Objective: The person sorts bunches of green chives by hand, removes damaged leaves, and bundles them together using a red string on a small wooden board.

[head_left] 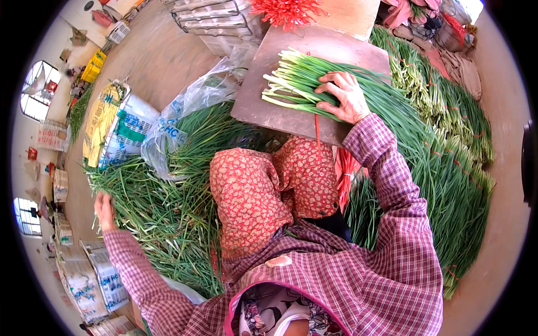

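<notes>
A loose bunch of garlic chives (pixel 291 84) lies across a brown board (pixel 255 103) in front of my knees, pale stem ends to the left and green leaves trailing right. My right hand (pixel 344 96) rests over the bunch, its fingers curled onto the stems and holding them against the board. A red tie strip (pixel 318 134) runs under the bunch and hangs off the board's near edge. Far to the left, my left hand (pixel 105 211) is at the outer edge of a heap of loose greens (pixel 168 218), fingers stretched out, holding nothing that I can see.
Tied bundles of chives (pixel 443 185) are stacked on the right. Red strips (pixel 286 12) sit beyond the board, beside a wire-framed crate (pixel 216 19). Clear plastic sheeting (pixel 185 112) and a white-and-yellow container (pixel 131 123) border the heap. More boxes (pixel 84 280) line the left.
</notes>
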Demonstrator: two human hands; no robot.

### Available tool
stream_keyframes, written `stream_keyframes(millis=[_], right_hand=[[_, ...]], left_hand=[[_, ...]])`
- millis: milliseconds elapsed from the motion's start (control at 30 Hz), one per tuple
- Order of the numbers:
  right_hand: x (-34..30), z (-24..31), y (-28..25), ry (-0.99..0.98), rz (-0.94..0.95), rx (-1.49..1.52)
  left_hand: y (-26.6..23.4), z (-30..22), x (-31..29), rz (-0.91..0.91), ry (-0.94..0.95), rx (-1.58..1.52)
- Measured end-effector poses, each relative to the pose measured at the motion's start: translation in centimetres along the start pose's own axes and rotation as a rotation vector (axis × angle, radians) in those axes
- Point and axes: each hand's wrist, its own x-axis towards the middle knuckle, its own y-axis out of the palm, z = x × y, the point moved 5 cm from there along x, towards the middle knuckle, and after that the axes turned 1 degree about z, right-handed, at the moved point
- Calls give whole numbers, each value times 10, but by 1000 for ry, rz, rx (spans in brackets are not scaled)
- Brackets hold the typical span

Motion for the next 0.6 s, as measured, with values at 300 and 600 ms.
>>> stream_keyframes(millis=[300, 600], right_hand=[[-3, -9, 1, 27, 9, -24], [-4, -8, -1, 33, 4, -23]], left_hand=[[126, -14, -83, 300, 343, 1009], [421, -249, -146, 821, 227, -259]])
